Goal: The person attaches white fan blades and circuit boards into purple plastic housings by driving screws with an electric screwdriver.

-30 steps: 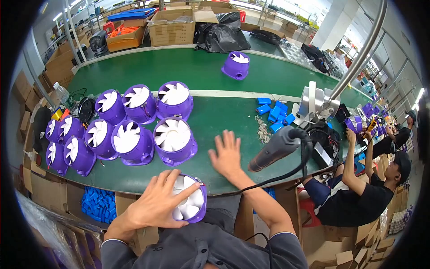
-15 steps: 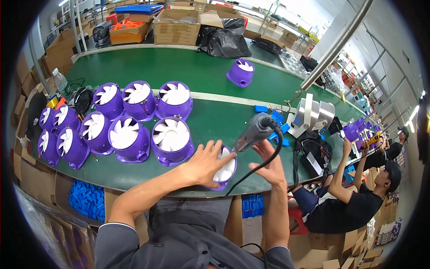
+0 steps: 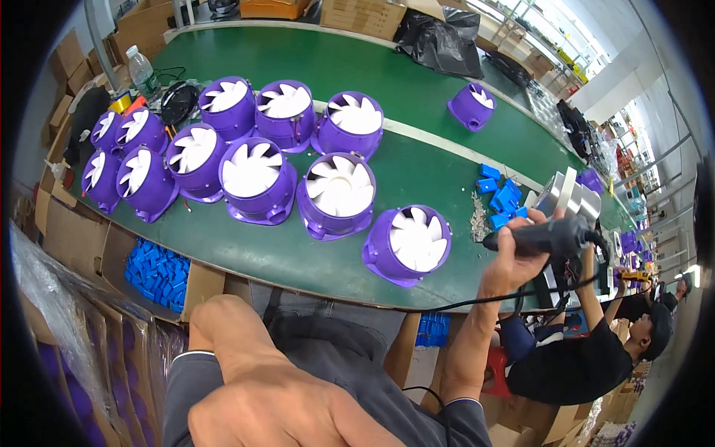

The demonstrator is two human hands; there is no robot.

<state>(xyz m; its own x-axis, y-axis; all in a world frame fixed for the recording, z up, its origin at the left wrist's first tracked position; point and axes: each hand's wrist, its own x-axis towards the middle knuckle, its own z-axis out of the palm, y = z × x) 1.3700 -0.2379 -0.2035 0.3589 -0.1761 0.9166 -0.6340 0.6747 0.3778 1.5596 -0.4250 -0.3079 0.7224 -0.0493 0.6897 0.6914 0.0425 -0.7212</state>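
Note:
In my right hand (image 3: 521, 257) is a dark electric screwdriver (image 3: 547, 237), held nearly level with its tip toward the left. Its black cord (image 3: 477, 301) runs from the rear end back across the table edge. A small heap of screws (image 3: 477, 216) lies close beyond the tip. My left hand (image 3: 287, 410) is raised near the camera at the lower edge; its back shows, and its fingers are cut off or hidden. Between the hands, at the table's front edge, a purple fan housing (image 3: 378, 249) with white blades stands untouched.
Several similar purple fans (image 3: 257, 179) stand in rows at left. Small blue blocks (image 3: 505, 197) lie beyond the screws, with a silver cylindrical device (image 3: 570, 195) beside them. One fan (image 3: 472, 108) stands on the far green surface. A co-worker (image 3: 588, 357) sits at right.
My left hand has left the front fan and come back toward me. My right hand has moved right with the screwdriver, now level and away from the fan. The view has shifted.

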